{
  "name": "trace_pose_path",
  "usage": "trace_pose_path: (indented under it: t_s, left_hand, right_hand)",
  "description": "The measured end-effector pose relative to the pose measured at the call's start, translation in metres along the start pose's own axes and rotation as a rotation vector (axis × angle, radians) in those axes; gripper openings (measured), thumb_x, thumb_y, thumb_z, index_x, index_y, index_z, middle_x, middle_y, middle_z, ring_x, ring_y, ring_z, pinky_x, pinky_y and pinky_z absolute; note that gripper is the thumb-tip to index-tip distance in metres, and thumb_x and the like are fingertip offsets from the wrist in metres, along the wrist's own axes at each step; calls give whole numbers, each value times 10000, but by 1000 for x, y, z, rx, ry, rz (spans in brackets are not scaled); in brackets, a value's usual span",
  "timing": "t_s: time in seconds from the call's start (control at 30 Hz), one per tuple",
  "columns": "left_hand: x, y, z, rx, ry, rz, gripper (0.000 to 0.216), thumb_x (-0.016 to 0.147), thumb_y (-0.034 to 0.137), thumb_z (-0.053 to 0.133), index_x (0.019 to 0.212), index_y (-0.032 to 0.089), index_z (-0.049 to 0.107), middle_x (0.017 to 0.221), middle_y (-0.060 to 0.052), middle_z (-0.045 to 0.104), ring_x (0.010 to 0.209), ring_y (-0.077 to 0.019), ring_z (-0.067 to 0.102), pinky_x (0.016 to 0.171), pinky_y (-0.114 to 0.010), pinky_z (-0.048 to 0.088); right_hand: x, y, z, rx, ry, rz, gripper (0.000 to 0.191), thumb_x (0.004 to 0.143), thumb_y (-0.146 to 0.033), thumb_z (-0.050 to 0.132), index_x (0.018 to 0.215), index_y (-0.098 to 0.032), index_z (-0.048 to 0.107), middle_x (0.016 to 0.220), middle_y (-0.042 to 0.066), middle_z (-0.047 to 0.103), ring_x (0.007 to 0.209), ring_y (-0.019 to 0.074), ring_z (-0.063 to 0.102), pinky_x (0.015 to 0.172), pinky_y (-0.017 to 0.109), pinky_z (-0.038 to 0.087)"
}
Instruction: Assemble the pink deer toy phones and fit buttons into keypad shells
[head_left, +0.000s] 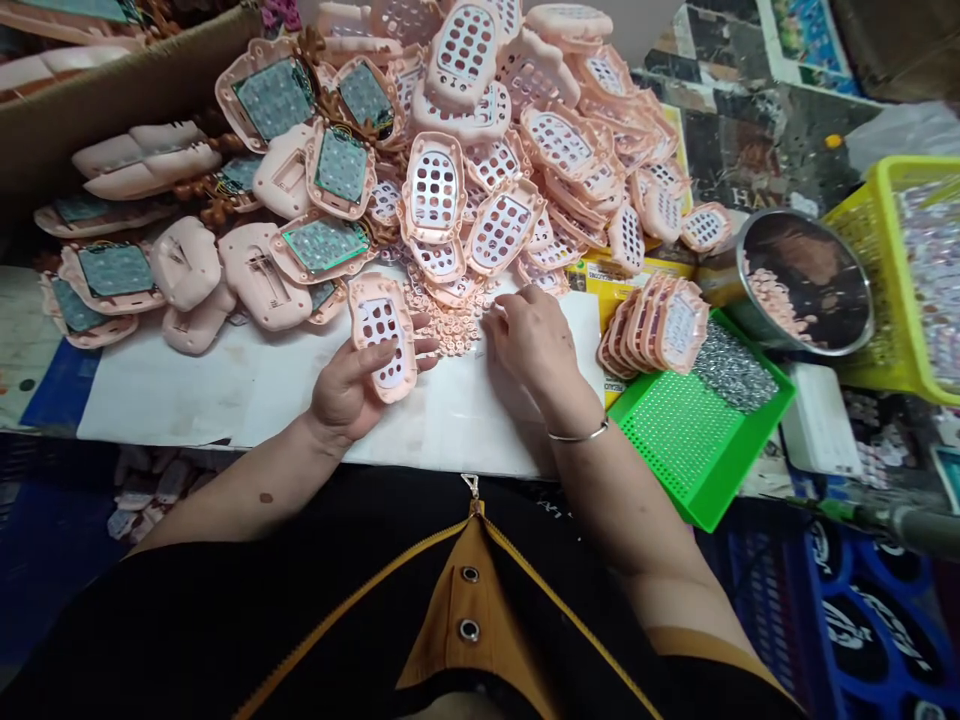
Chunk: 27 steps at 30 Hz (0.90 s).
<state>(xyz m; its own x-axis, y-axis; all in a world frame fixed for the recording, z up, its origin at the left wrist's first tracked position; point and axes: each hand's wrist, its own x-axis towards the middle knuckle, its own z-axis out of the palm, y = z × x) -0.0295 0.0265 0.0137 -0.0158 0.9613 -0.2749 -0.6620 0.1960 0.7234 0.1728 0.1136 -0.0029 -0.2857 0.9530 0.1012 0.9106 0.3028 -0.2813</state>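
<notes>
My left hand (349,390) grips a pink plastic shell (384,340) with rows of round holes, its thumb lying across the face. To the right, my right hand (534,335) rests at the edge of a heap of small pink plastic pieces (454,330). Its fingers are curled and pinched together, and whatever they hold is hidden. Beyond both hands rises a big pile of similar pink shells (433,190). Left of it lie shells fitted with green circuit boards (337,165), among pink back covers (262,275).
A row of stacked shells (660,325) leans by a green tray (675,430) of small metal screws (735,365). Further right stand a metal bowl (847,300) holding pink pieces and a yellow basket (889,180). A cardboard box (180,70) borders the far left.
</notes>
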Motion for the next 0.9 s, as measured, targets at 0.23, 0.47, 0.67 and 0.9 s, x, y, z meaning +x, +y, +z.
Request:
trace_pose_path:
  t_s: [0.23,0.47,0.67,0.9]
  left_hand:
    - [3,1,1,-53,-26,50,752,725,789,683,1150,169,681,1055,-120,778,757,-263,748,587,-359,616]
    - [6,0,-4,-103,-35,-69,553,920,638,514,1165,162,652,1050,-123,781,774,-256,768,658,-375,630]
    - [5,-5,-7,-159,-5,-75,568,808,574,705,1170,137,676,1089,-143,781,1108,-344,731,984,-472,582]
    - [6,-3,-8,-183,-64,-149,612,835,625,640,1189,128,667,1114,-164,773,1055,-368,744,902,-514,612]
  right_hand:
    - [-11,20,6,99,28,53,161,886,-230,538,874,-185,692,935,155,687,878,290,589,814,449,467]
    - [-5,19,0,141,18,87,195,881,-233,555,921,-177,737,957,147,694,884,276,611,836,439,484]
    - [1,-3,-7,-32,-32,139,330,952,-357,542,862,-120,754,942,200,722,876,291,621,808,434,470]
    - [-11,2,1,-261,-39,-92,357,938,-106,400,869,-78,749,883,225,700,783,282,604,695,418,440]
